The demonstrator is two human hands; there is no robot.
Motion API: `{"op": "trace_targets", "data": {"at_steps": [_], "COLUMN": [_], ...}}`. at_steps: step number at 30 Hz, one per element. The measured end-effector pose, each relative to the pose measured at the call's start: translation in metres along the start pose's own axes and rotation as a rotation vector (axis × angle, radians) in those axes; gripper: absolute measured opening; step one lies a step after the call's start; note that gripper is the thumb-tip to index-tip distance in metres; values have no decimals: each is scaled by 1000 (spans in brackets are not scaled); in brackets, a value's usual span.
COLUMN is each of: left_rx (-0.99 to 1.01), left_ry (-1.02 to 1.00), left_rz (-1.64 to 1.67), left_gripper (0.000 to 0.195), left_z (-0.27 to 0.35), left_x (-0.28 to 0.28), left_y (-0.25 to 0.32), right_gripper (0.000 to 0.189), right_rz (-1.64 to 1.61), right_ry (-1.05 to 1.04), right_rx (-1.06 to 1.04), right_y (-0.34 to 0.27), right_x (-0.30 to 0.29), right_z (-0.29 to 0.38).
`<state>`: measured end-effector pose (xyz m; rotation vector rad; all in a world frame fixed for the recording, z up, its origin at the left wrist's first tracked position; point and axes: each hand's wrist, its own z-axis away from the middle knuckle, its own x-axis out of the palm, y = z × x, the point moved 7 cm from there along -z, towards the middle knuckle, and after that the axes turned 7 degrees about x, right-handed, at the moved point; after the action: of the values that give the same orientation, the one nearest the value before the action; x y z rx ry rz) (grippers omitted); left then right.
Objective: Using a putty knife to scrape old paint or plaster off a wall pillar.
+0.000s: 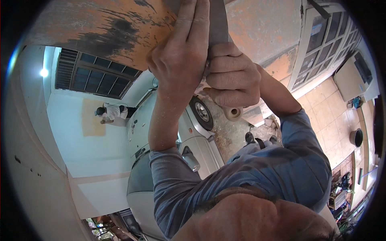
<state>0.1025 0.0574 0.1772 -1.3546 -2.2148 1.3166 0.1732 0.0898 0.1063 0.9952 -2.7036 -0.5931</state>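
My right hand (pixel 233 75) is closed around the handle of a flat-bladed hand tool (pixel 219 25). The round, pale handle end (pixel 233 114), with a hole in it, sticks out below my fist. Upward from there runs the wide grey metal blade, cut off by the top of the picture. My left hand (pixel 184 57) lies over the blade with two fingers stretched along it; its thumb and fingertips are hidden. Both hands are raised in front of a weathered wall (pixel 150 33) with orange, grey and blackened patches. Pale dust clings to my skin.
A light-coloured vehicle (pixel 199 153) stands close on my left, its front wheel (pixel 202 113) near my feet. Farther left, another person (pixel 113 112) works at a white wall. To the right are a paned window (pixel 321 45), a tiled floor (pixel 328 126) and a dark bucket (pixel 356 137).
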Motion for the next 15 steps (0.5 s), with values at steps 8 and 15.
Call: {"op": "trace_targets", "data": {"at_steps": [8,15], "left_rx": [-238,-95], "left_ry": [777,121], "left_rz": [443,56], "left_gripper": [33,34], "left_z": [19,4], "left_x": [21,-1], "left_y": [2,3], "right_gripper": [15,18], "right_rz": [-3,19], "right_ry": [43,93], "right_rx": [17,47], "right_y": [-3,-8], "right_x": [4,0], "right_z": [12,8]}}
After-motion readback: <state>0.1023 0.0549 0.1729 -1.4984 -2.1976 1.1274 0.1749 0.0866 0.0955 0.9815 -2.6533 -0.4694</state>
